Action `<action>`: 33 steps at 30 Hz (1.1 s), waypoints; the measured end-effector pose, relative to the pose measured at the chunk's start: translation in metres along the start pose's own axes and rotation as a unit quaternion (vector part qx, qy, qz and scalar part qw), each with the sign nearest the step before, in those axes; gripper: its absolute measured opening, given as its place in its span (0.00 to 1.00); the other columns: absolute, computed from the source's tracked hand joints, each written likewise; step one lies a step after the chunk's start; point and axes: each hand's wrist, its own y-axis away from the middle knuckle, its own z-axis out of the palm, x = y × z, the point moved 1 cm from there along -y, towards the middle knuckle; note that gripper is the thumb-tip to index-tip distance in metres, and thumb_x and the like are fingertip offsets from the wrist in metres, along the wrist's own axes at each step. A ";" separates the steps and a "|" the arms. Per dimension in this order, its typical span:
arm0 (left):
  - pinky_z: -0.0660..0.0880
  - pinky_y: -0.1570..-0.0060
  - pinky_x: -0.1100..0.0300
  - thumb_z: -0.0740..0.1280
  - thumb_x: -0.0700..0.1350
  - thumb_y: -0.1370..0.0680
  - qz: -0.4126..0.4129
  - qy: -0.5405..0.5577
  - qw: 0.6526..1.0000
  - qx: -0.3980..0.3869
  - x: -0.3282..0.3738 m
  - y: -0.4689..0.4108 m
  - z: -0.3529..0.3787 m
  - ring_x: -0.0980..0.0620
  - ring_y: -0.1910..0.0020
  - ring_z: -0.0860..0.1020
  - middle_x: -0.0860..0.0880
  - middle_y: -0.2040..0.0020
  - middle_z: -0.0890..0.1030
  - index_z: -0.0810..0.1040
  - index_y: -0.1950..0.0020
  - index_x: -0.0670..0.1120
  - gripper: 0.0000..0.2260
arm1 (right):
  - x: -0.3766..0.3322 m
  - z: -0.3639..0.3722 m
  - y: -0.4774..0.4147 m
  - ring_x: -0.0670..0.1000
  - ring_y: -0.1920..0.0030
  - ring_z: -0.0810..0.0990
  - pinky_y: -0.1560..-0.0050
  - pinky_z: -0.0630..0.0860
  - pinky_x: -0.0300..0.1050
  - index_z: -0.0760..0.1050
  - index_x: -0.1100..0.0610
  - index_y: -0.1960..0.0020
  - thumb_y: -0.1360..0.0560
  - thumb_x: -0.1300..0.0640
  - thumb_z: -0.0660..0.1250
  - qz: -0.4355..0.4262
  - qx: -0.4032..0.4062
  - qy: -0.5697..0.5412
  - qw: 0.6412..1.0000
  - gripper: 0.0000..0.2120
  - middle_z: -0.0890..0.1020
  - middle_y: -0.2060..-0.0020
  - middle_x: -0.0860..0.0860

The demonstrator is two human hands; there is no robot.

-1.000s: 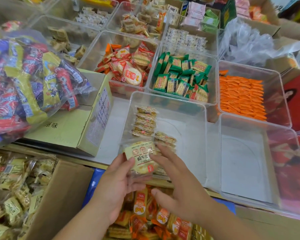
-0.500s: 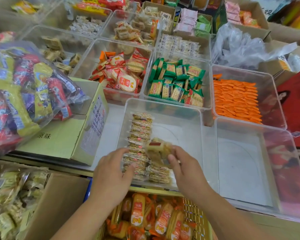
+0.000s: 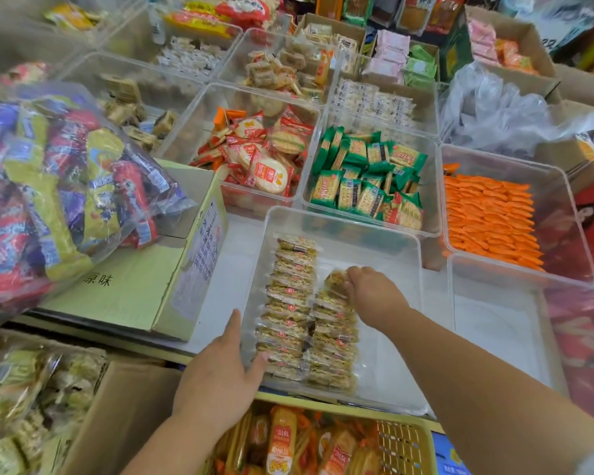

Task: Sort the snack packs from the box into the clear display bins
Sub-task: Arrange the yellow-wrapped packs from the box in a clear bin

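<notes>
Hidden: fingertips of right hand (image 3: 374, 296) tucked under its knuckles, out of sight; print on snack pack (image 3: 335, 279) blurred, unreadable.
Right hand: arm reaches into clear bin (image 3: 343, 217) on the counter; fingers curled, pinching the pack at far end of right row (image 3: 333, 341).
Left hand (image 3: 216, 375): flat, fingers straight and together, thumb spread, at bin's near-left corner beside left row (image 3: 288, 303); inside or outside the wall, cannot tell.
Change: right hand previously nearer along its row; left hand previously on left row.
</notes>
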 end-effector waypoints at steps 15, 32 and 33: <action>0.79 0.46 0.57 0.61 0.65 0.20 -0.003 0.046 0.999 0.008 -0.005 -0.004 0.006 0.54 0.44 0.80 0.54 0.30 0.76 0.41 0.17 0.57 0.40 | -0.013 0.019 0.001 0.58 0.47 0.77 0.45 0.75 0.52 0.73 0.55 0.39 0.14 0.51 0.53 -0.045 -0.081 -0.089 0.992 0.12 0.79 0.47 0.54; 0.66 0.26 0.51 0.59 0.68 0.20 0.049 0.013 0.997 0.050 -0.010 0.099 -0.010 0.51 0.23 0.64 0.55 0.21 0.64 0.53 0.17 0.57 0.35 | -0.026 0.013 0.114 0.56 0.21 0.57 0.23 0.58 0.54 0.59 0.47 0.20 0.20 0.39 0.62 -0.048 -0.030 -0.166 0.985 0.32 0.59 0.19 0.51; 0.66 0.26 0.52 0.59 0.68 0.21 0.053 0.012 0.997 0.055 -0.014 0.115 -0.010 0.51 0.23 0.64 0.56 0.22 0.65 0.55 0.17 0.57 0.35 | -0.029 0.011 0.122 0.55 0.21 0.58 0.23 0.60 0.54 0.62 0.47 0.21 0.20 0.39 0.63 -0.066 -0.016 -0.160 0.985 0.31 0.62 0.20 0.51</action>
